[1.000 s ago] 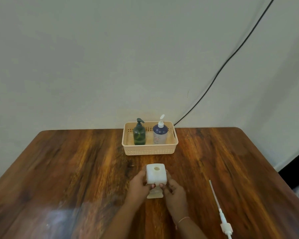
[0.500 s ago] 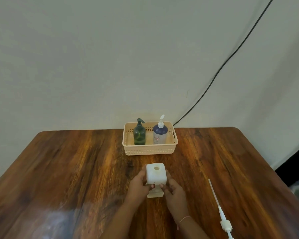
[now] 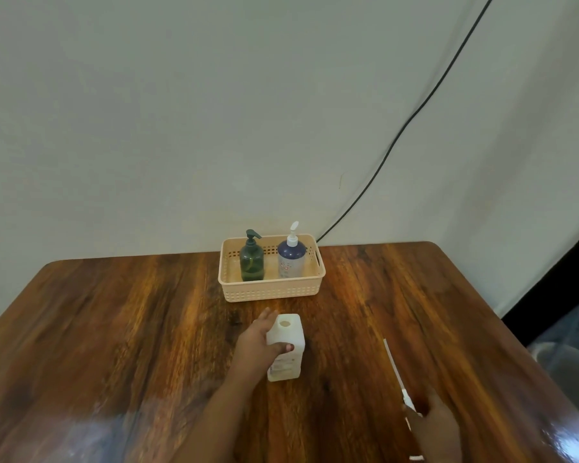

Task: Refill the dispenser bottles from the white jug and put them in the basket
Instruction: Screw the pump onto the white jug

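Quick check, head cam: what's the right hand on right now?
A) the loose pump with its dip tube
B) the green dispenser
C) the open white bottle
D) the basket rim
A: the right hand is down over the head end of the loose pump lying on the table, while only the left hand grips the open white bottle.

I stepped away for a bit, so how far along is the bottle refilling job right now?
Done: the green bottle and the blue bottle stand capped in the basket. In hand: the left hand steadies the open white bottle on the table, while the right hand is at the pump lying beside it. Left: refit that pump and put this bottle in the basket. Its fill level cannot be seen.
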